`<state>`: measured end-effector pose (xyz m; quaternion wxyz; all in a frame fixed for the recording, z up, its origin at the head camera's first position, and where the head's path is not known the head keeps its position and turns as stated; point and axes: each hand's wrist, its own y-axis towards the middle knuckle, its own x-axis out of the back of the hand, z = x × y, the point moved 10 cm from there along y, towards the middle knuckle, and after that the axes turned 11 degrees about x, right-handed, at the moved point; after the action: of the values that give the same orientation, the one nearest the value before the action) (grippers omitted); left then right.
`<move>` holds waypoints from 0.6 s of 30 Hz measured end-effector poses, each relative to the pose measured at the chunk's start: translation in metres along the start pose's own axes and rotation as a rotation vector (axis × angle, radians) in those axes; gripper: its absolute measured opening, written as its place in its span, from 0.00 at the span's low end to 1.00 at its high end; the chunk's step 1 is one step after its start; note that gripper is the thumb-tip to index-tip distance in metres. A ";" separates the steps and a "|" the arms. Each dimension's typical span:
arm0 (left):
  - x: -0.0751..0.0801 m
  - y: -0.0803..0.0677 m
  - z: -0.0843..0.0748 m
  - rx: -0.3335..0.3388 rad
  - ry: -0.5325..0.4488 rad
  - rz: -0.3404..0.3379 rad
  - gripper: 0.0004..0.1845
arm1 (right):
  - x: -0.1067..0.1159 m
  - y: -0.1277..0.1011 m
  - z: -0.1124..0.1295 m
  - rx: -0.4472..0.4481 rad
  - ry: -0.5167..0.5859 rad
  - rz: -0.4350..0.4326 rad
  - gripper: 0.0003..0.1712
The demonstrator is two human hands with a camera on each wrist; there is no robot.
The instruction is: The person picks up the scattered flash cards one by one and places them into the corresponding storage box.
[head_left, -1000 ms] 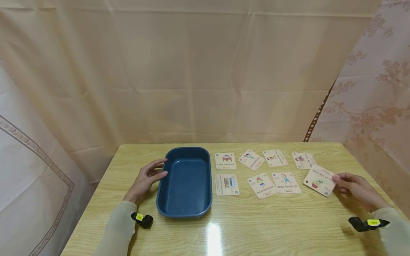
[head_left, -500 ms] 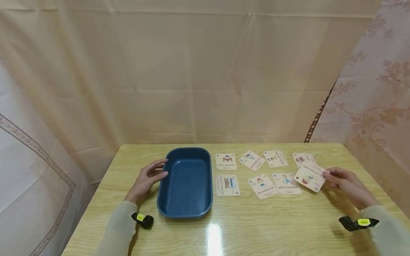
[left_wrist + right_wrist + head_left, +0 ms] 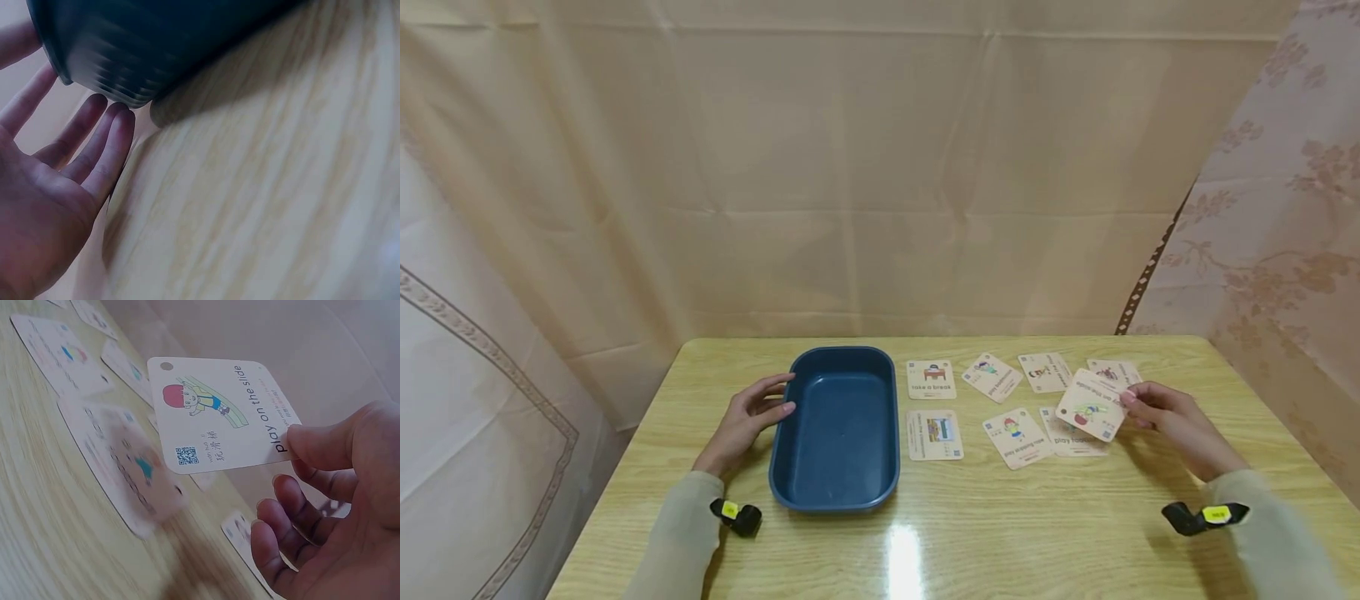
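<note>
My right hand [image 3: 1157, 410] pinches a picture card [image 3: 1092, 404] by its right edge and holds it in the air above the table. The right wrist view shows its face, "play on the slide" [image 3: 219, 415], with the thumb [image 3: 325, 450] on top. Several more cards lie face up on the table in two rows, such as "take a break" [image 3: 931, 379]. A dark blue tray [image 3: 838, 492] stands empty left of the cards. My left hand [image 3: 752, 412] rests against the tray's left wall, fingers [image 3: 94, 144] straight and touching it.
The wooden table [image 3: 1000, 533] is bounded by cloth curtains at the back and both sides. Black wrist cameras [image 3: 737, 517] sit on both sleeves. Bare tabletop runs along the near edge, in front of the tray and cards.
My right hand lifted the card off the table at the far right and carried it leftward, over the other cards. The left hand and tray stayed still.
</note>
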<state>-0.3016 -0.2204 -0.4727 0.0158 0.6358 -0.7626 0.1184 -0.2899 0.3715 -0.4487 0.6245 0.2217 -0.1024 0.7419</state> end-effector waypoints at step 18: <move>-0.001 -0.002 -0.003 -0.029 0.017 0.009 0.29 | -0.062 0.023 0.050 0.116 0.046 0.044 0.20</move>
<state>-0.2998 -0.2194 -0.4696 0.0309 0.6310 -0.7669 0.1128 -0.2944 0.2913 -0.4300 0.5964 0.2382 -0.0499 0.7649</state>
